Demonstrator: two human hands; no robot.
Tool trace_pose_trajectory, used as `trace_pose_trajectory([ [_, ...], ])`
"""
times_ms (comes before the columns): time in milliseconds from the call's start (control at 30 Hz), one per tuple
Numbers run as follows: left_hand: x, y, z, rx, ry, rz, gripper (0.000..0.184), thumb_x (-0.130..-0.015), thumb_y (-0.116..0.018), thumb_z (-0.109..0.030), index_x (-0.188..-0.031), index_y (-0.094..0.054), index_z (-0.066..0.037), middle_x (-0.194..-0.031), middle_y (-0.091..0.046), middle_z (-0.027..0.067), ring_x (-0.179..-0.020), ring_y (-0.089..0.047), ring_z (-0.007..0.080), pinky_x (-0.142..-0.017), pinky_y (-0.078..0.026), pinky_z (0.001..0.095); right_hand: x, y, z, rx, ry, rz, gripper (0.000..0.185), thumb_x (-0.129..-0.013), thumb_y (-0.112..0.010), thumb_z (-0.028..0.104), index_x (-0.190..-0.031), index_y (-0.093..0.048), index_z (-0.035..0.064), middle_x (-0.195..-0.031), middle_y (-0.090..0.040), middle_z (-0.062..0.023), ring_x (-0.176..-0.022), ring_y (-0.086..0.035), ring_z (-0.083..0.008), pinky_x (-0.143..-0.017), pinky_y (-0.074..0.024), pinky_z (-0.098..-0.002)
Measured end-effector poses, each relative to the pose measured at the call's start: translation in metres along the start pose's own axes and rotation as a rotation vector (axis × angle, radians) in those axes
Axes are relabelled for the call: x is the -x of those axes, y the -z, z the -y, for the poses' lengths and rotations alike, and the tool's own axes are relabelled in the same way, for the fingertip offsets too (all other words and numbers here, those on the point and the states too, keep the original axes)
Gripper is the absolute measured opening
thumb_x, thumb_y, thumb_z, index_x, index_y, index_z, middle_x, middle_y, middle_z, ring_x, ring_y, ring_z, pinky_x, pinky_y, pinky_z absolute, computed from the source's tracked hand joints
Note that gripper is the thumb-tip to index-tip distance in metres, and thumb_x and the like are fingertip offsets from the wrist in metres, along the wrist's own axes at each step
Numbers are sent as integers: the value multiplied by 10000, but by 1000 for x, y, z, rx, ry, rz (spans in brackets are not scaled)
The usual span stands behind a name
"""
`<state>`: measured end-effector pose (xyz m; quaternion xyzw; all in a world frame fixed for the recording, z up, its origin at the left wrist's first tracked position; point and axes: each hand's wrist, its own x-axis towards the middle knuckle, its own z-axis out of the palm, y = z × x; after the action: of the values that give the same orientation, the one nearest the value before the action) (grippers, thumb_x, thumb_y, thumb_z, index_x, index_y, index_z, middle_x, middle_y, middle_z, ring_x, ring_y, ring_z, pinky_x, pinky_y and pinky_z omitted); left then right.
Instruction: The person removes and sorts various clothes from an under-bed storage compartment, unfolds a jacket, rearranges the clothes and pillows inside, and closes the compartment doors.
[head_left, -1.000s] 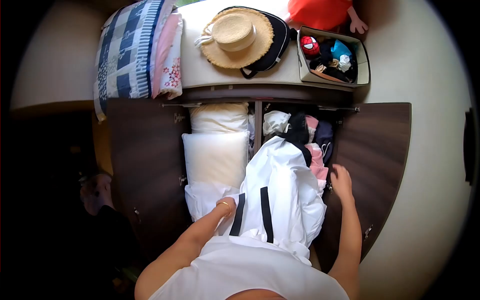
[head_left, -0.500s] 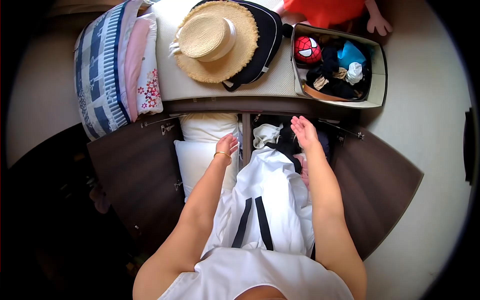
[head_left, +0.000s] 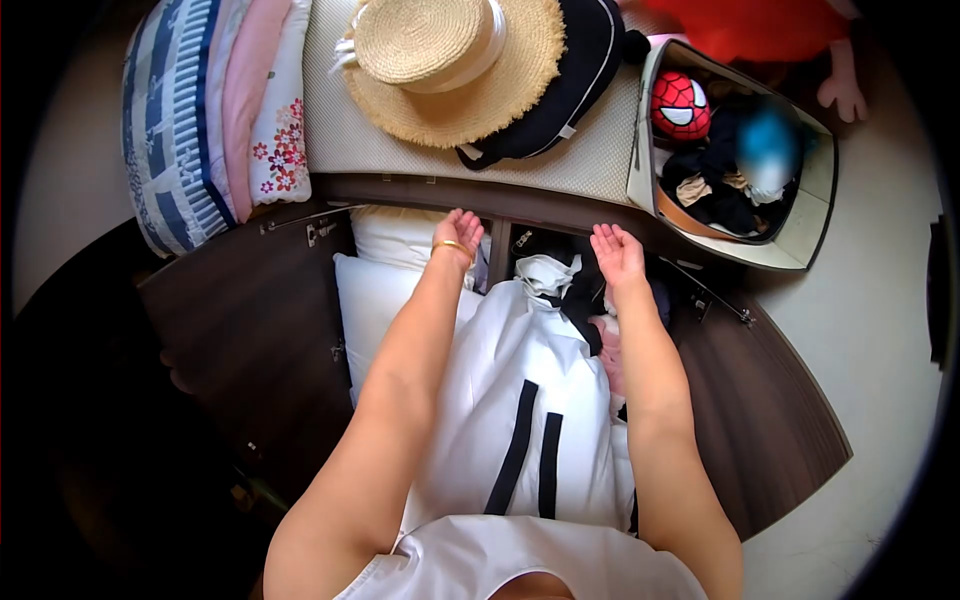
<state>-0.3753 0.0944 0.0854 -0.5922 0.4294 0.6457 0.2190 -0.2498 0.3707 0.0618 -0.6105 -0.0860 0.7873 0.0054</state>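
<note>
My left hand [head_left: 460,235], with a gold bangle at the wrist, is open and palm up in front of the left half of the cabinet. White pillows [head_left: 375,300] lie stacked there, close beside it. My right hand [head_left: 618,255] is also open, fingers extended, in front of the right half. Near it are a crumpled white cloth [head_left: 547,275], black fabric [head_left: 583,300] and a pink cloth [head_left: 608,350]. Neither hand holds anything. Between my forearms spreads white fabric [head_left: 480,400] with two black strips hanging down.
Both dark cabinet doors [head_left: 240,340] stand swung out to the sides. On the padded top [head_left: 340,130] rest folded bedding [head_left: 180,110], a straw hat [head_left: 420,50] over a black item [head_left: 580,100], and a storage box [head_left: 815,215] containing a Spider-Man-patterned ball [head_left: 681,106] and clothing.
My left hand has risen slightly toward the cabinet top and turned palm up. The right hand stays open and has shifted a little. The view has tilted, with the box appearing farther right.
</note>
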Motion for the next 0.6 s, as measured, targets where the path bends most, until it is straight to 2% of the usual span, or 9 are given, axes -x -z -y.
trace_pose_trajectory([
  [100,-33,-1,-11,29,-13,-29,349,-924,-494,-271,-1228,-536,-104,-1167,-594,66,-1030,-571,230,-910,-468,395,-14,-1,-8,22,16,-116,137,-854,-536,92,-967,-536,14,-978,-581,-112,-1043,-566,-290,-996,-421,-447],
  [167,-44,-7,-14,-16,4,-84,286,-885,-561,-304,-1114,-575,-133,-974,-590,46,-864,-540,203,-841,-467,365,-7,-7,-8,62,51,-182,64,-858,-529,87,-864,-540,24,-902,-583,-105,-968,-591,-286,-980,-438,-455],
  [233,-60,-15,-9,64,18,-237,258,-863,-609,-338,-1030,-588,-143,-898,-567,26,-848,-516,191,-821,-465,357,-5,-8,-10,39,56,-263,70,-848,-552,83,-880,-546,21,-941,-574,-112,-981,-573,-276,-972,-443,-453],
  [300,-71,-11,-4,10,53,-226,271,-846,-642,-364,-999,-589,-146,-901,-566,20,-855,-506,181,-813,-465,346,-4,-12,-11,3,58,-369,69,-845,-560,79,-879,-546,21,-961,-568,-115,-1003,-562,-273,-974,-441,-453],
  [367,-83,-5,1,0,19,-137,276,-821,-692,-386,-958,-608,-163,-875,-581,3,-818,-522,155,-781,-473,312,-10,-3,-9,-75,100,-295,112,-839,-568,71,-929,-557,6,-1021,-569,-122,-1056,-544,-273,-1001,-418,-431],
  [433,-82,1,3,10,-13,-112,191,-833,-695,-342,-909,-624,-182,-831,-599,-14,-765,-544,129,-740,-480,281,-3,5,-12,-114,106,-265,145,-840,-566,72,-964,-565,-4,-1045,-577,-121,-1080,-541,-273,-1017,-403,-419],
  [467,-81,2,0,33,8,-128,140,-842,-691,-270,-873,-631,-147,-821,-638,-15,-768,-610,137,-736,-530,276,2,7,-13,-118,108,-248,199,-851,-545,60,-1033,-570,-17,-1108,-584,-120,-1148,-519,-268,-1039,-380,-407],
  [567,-76,5,-2,-29,30,-149,146,-847,-687,-249,-880,-628,-119,-833,-642,-9,-791,-616,144,-747,-536,282,20,2,-15,-162,108,-114,222,-862,-521,46,-1067,-571,-22,-1136,-588,-113,-1190,-500,-264,-1047,-369,-407],
  [600,-65,0,-1,-1,12,-157,151,-866,-654,-231,-889,-624,-86,-892,-639,19,-853,-610,170,-816,-520,319,24,0,-13,-201,86,-85,231,-864,-513,35,-1078,-570,-28,-1150,-586,-115,-1208,-488,-267,-1053,-361,-412],
])
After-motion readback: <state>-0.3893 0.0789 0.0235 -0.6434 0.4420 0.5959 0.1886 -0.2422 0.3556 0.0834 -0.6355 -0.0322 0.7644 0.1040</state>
